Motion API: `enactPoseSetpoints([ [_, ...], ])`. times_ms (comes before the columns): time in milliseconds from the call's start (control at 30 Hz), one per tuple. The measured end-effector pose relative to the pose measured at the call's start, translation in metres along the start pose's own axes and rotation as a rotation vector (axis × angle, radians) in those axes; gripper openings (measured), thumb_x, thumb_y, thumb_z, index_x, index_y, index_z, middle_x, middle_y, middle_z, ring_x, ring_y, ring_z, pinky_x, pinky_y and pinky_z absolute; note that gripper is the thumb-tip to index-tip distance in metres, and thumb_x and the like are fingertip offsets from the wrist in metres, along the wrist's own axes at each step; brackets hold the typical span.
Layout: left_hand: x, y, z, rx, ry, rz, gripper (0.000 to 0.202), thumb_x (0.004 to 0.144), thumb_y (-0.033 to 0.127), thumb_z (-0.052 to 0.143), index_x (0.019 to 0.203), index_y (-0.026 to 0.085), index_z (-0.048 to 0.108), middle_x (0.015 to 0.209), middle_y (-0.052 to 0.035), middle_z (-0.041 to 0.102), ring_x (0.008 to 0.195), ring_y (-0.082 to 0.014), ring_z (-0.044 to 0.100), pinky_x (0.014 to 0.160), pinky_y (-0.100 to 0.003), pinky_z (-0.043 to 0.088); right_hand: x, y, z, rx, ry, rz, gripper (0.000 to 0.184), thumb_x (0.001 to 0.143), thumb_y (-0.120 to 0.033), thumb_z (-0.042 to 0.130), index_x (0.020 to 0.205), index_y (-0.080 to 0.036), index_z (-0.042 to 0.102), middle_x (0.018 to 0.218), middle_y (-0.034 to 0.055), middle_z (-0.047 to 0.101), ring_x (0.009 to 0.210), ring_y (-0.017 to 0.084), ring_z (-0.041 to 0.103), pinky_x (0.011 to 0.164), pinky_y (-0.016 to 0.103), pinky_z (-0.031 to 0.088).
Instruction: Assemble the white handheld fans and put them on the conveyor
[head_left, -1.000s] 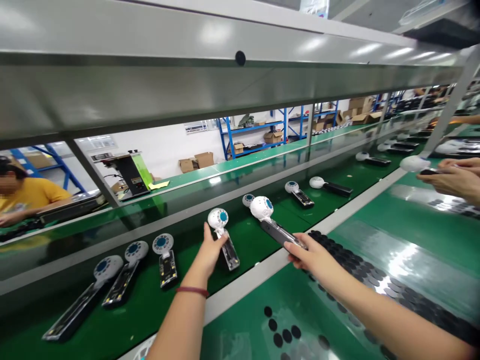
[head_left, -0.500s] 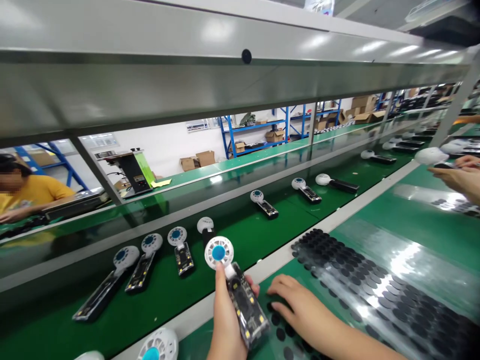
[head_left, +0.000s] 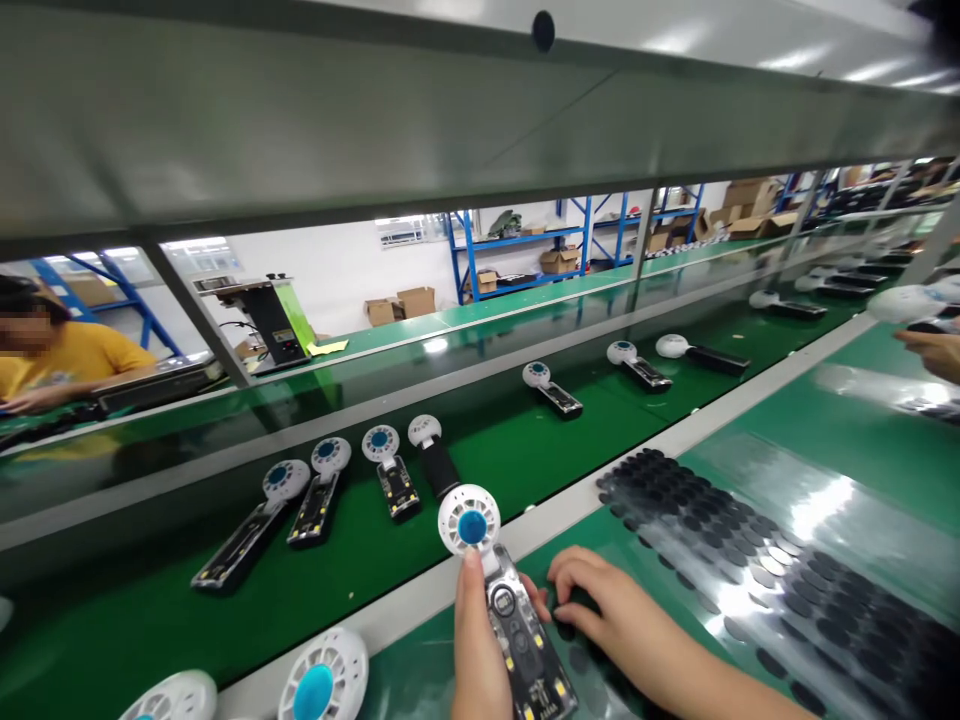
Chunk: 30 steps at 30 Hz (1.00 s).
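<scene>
My left hand (head_left: 480,650) is closed around an open handheld fan unit (head_left: 510,610), thumb up near its white round head with the blue centre (head_left: 469,520). The fan's handle shows a bare circuit board. My right hand (head_left: 600,615) rests just right of it on the green mat, fingers curled down onto small black round pads (head_left: 571,630). Whether it grips a pad I cannot make out. A sheet of many more black pads (head_left: 720,540) lies to the right.
Several fan units lie on the green conveyor belt (head_left: 480,455), some open (head_left: 390,470), some closed (head_left: 701,352). Two white fan heads (head_left: 322,680) sit at the lower left. Another person's hand (head_left: 930,345) holds a fan at far right. A person in yellow (head_left: 52,360) sits across the line.
My left hand picked a fan off the belt and brought it near me. My right hand set down the other fan and dropped onto the black pads.
</scene>
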<state>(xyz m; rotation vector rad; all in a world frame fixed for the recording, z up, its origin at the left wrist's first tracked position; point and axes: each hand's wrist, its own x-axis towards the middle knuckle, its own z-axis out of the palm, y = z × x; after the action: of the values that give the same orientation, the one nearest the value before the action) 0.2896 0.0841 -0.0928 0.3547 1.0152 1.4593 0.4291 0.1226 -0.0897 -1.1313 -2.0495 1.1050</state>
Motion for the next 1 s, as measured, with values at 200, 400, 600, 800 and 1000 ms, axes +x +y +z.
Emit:
enactPoseSetpoints([
  [200, -0.006, 0.000, 0.001, 0.153, 0.037, 0.053, 0.050, 0.068, 0.064, 0.052, 0.079, 0.015, 0.058, 0.063, -0.0038, 0.066, 0.056, -0.0158, 0.059, 0.049, -0.023, 0.041, -0.001, -0.043, -0.014, 0.206, -0.037, 0.089, 0.014, 0.079, -0.022, 0.048, 0.065, -0.021, 0.050, 0.119, 0.0029, 0.048, 0.111, 0.020, 0.046, 0.092, 0.028, 0.035],
  [400, -0.012, 0.003, 0.008, 0.185, 0.147, 0.176, 0.055, 0.064, 0.058, 0.061, 0.100, 0.016, 0.060, 0.111, -0.0093, 0.062, 0.112, -0.0267, 0.050, 0.090, -0.031, 0.038, 0.005, -0.068, -0.001, 0.125, -0.109, 0.065, 0.015, 0.076, -0.011, 0.046, 0.065, -0.021, 0.048, 0.103, 0.0001, 0.051, 0.095, 0.016, 0.051, 0.083, 0.026, 0.039],
  [600, -0.017, 0.005, 0.016, 0.236, 0.122, 0.184, 0.039, 0.078, 0.041, 0.050, 0.107, 0.015, 0.057, 0.113, -0.0082, 0.062, 0.111, -0.0245, 0.050, 0.092, -0.029, 0.035, 0.005, -0.065, 0.002, 0.049, -0.121, 0.060, 0.017, 0.075, -0.007, 0.046, 0.065, -0.020, 0.045, 0.088, -0.0010, 0.052, 0.081, 0.014, 0.052, 0.071, 0.024, 0.040],
  [800, -0.013, 0.004, 0.009, 0.296, 0.086, 0.165, 0.041, 0.080, 0.042, 0.048, 0.111, 0.015, 0.054, 0.121, -0.0080, 0.058, 0.113, -0.0234, 0.049, 0.094, -0.028, 0.034, 0.003, -0.062, 0.006, 0.058, -0.078, 0.074, 0.018, 0.076, -0.007, 0.046, 0.064, -0.020, 0.044, 0.090, -0.0002, 0.051, 0.083, 0.015, 0.052, 0.072, 0.025, 0.039],
  [1000, -0.012, 0.004, 0.005, 0.314, 0.036, 0.164, 0.046, 0.081, 0.045, 0.047, 0.115, 0.015, 0.050, 0.125, -0.0084, 0.055, 0.118, -0.0228, 0.045, 0.094, -0.027, 0.034, 0.000, -0.062, 0.009, 0.045, -0.056, 0.079, 0.018, 0.076, -0.007, 0.046, 0.064, -0.021, 0.043, 0.092, 0.0000, 0.050, 0.087, 0.016, 0.051, 0.074, 0.025, 0.040],
])
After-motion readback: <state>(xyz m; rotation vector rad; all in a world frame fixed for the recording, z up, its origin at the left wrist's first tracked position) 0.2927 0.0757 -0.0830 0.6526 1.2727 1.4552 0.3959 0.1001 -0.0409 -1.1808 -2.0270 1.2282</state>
